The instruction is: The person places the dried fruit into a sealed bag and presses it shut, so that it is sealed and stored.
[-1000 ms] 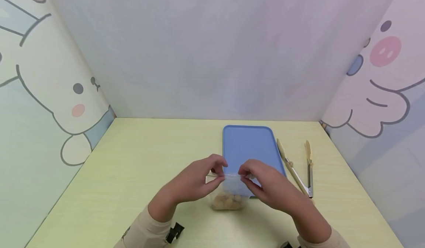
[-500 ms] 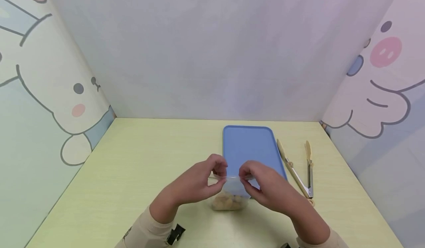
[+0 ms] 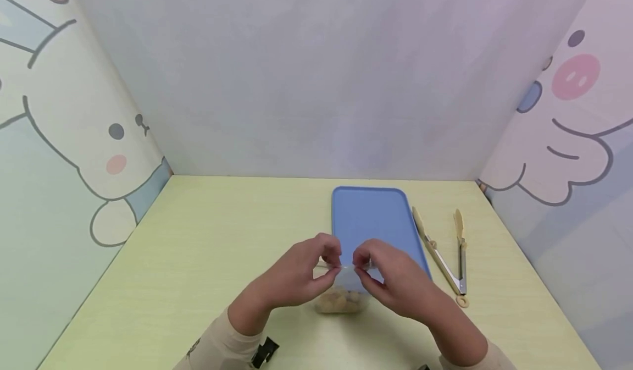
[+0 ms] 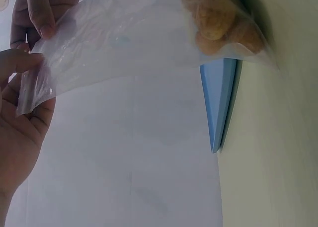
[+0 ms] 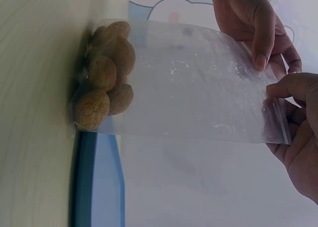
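Observation:
A clear plastic zip bag [image 3: 350, 283] stands upright near the table's front, its mouth uppermost. Walnuts [image 5: 103, 74] in brown wrinkled shells fill its bottom, near the table. My left hand [image 3: 300, 271] pinches the top edge at the left, between thumb and fingers. At the right of the same edge, my right hand [image 3: 398, 279] pinches with thumb and curled forefinger. The two hands are close together with a small gap between. Both wrist views show the bag [image 4: 124, 43] stretched between grip and walnuts. In the head view the hands cover parts of its top edge.
Behind the bag lies a blue tray [image 3: 371, 213] on the pale table [image 3: 237, 216]. Right of it are metal tongs [image 3: 463, 268] with wood-coloured tips, spread wide. A grey-white wall stands at the back, with cartoon-printed panels at both sides.
Both hands have come slightly closer together along the bag's top edge, and that edge sits a little lower. The tray and tongs have not moved.

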Tool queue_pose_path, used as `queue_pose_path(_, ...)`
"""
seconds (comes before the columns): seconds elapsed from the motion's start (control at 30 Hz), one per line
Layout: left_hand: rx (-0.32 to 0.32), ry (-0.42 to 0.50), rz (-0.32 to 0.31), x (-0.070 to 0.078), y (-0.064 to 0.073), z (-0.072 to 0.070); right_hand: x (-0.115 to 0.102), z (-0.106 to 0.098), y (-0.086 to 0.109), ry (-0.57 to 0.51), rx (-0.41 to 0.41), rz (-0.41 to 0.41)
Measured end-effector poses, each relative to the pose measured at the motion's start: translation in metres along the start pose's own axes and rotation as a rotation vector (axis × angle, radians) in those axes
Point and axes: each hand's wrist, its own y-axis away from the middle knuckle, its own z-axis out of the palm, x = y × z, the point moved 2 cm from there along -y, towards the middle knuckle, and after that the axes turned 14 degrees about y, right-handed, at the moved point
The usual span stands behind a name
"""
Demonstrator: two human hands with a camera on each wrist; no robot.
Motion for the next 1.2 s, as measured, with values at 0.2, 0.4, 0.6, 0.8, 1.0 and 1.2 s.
queue_pose_path(0.2,0.017,0.018,-0.005,-0.0023,-0.0001,0.0025,-0.0001,0.0015,0.0011,-0.002,0.005,0.030)
queue_pose_path(0.4,0.025,0.010,0.056,-0.0035,-0.0035,0.0048,-0.0011,0.0043,0.0004,0.038,0.024,0.045)
queue_pose_path(0.6,0.038,0.003,0.098,-0.0041,-0.0044,0.0049,-0.0020,0.0059,-0.0007,0.053,0.046,0.043)
queue_pose_path(0.8,0.046,0.005,0.096,-0.0028,-0.0045,0.0054,-0.0046,0.0055,-0.0030,0.057,0.075,0.028)
queue_pose_path(1.0,0.052,-0.028,0.116,-0.0019,-0.0052,0.0060,-0.0071,0.0056,-0.0033,0.037,0.060,0.040)
queue_pose_path(1.2,0.040,-0.050,0.091,-0.0011,-0.0041,0.0039,-0.0036,0.0033,-0.0023,0.036,0.026,0.010)
